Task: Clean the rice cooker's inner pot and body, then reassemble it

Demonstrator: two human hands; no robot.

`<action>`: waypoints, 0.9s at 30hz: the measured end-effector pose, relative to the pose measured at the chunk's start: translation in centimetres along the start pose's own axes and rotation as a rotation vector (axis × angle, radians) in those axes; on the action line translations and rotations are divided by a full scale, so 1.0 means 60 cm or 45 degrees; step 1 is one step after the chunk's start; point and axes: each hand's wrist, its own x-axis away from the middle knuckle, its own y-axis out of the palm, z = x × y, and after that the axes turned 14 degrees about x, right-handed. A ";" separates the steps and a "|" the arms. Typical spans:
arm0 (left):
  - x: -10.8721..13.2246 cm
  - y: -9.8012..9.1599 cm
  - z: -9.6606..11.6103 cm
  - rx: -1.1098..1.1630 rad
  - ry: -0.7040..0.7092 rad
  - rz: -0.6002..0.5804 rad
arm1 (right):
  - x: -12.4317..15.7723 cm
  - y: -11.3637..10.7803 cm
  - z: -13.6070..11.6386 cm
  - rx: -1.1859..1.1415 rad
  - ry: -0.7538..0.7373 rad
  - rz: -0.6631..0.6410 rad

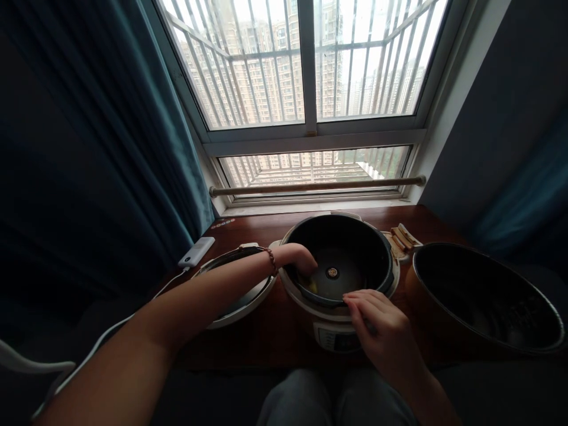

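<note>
A white electric cooker (341, 307) stands open on the wooden table in front of me, its dark well empty with a round heating plate at the bottom. My left hand (298, 258) reaches down inside the well at its left side, fingers curled on something yellowish that I cannot make out. My right hand (377, 325) rests on the cooker's near rim, fingers bent and pressed together against the edge. The dark inner pot (488, 296) sits out of the cooker on the right.
The cooker's lid (235, 296) lies under my left forearm on the left. A white power bank (196, 251) with a cable lies near the curtain. Small wooden pieces (402, 239) lie behind the cooker. A window with a rail stands beyond the wooden table (266, 331).
</note>
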 end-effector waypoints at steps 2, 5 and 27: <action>0.010 0.016 0.016 0.006 -0.062 -0.222 | 0.000 0.000 0.000 0.004 0.003 -0.009; 0.022 0.036 0.051 0.041 -0.077 -0.508 | -0.001 0.003 -0.001 0.011 0.011 -0.012; 0.239 0.075 0.114 -0.135 0.411 0.688 | -0.198 0.050 0.046 -0.429 0.291 -1.827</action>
